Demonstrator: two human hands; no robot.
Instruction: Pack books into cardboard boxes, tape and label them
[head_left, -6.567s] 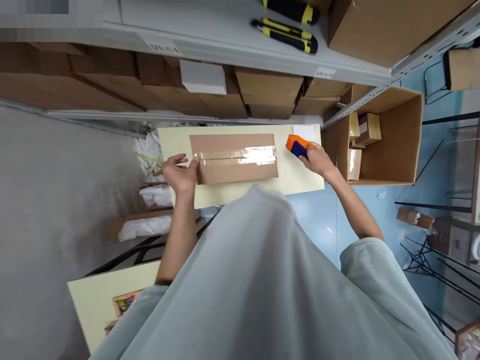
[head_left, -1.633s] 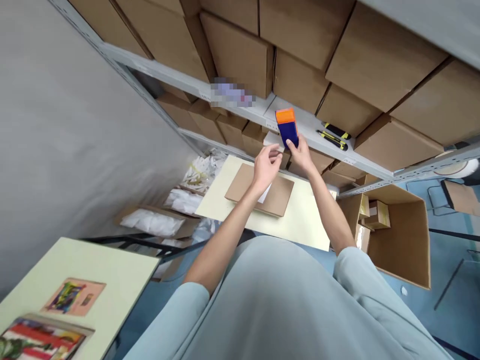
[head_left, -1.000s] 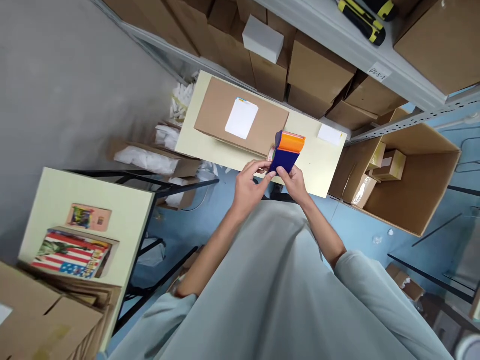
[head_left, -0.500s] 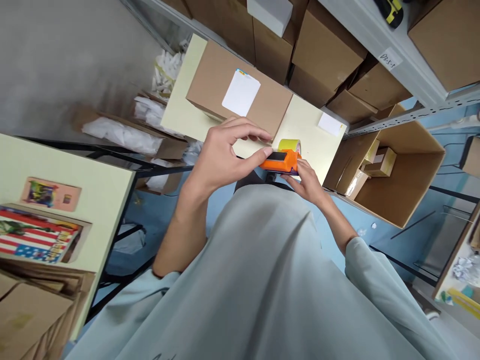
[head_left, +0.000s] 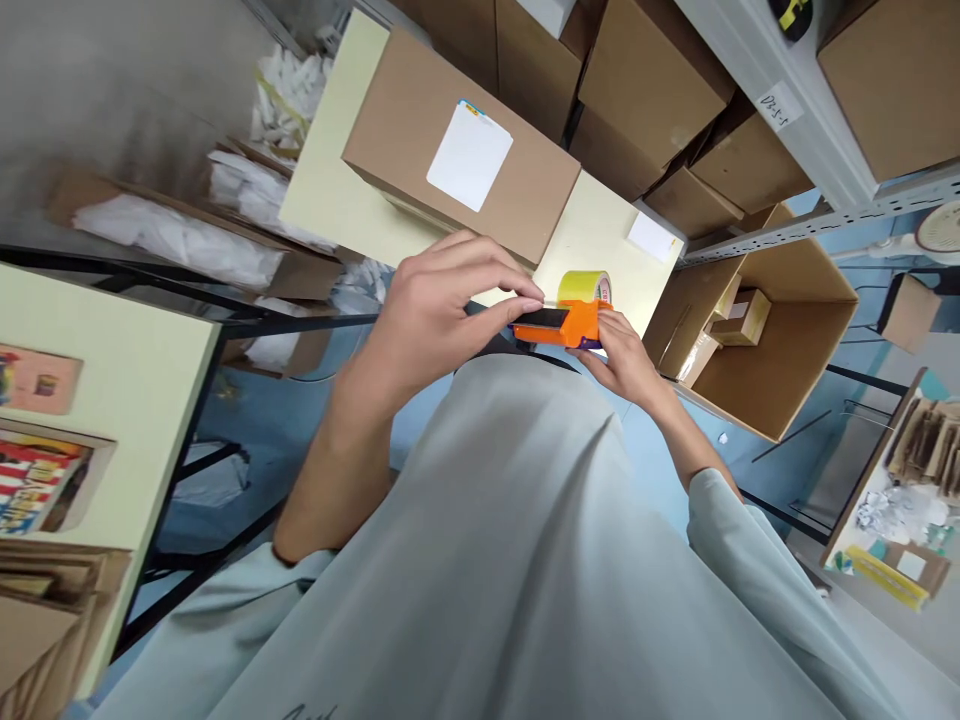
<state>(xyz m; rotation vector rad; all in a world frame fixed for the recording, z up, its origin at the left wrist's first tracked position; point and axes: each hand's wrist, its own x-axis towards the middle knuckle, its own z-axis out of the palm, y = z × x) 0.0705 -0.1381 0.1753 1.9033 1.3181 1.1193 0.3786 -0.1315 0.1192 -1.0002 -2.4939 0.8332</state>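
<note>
My right hand (head_left: pixel 628 358) grips an orange tape dispenser (head_left: pixel 576 322) with a black plate at its front, held over the near edge of the table. A roll of yellow packing tape (head_left: pixel 585 287) sits in the dispenser. At the front end, the thumb and fingertips of my left hand (head_left: pixel 457 310) are pinched together. A thin pale strip, seemingly the tape's end, runs from the roll to those fingertips. Just beyond both hands, a closed cardboard box (head_left: pixel 405 110) with a white label (head_left: pixel 471 155) on top rests on the pale table (head_left: pixel 592 225).
An open carton (head_left: pixel 806 340) holding small boxes stands at the right. Shelves with cardboard boxes (head_left: pixel 652 80) line the back. White packing paper (head_left: pixel 180 245) fills boxes at left, beside another pale table (head_left: pixel 150 385). A white card (head_left: pixel 655 237) lies on the table's right part.
My left fingertips have closed together at the dispenser's front, where they were apart before. The view has shifted, so the side tables and boxes appear displaced.
</note>
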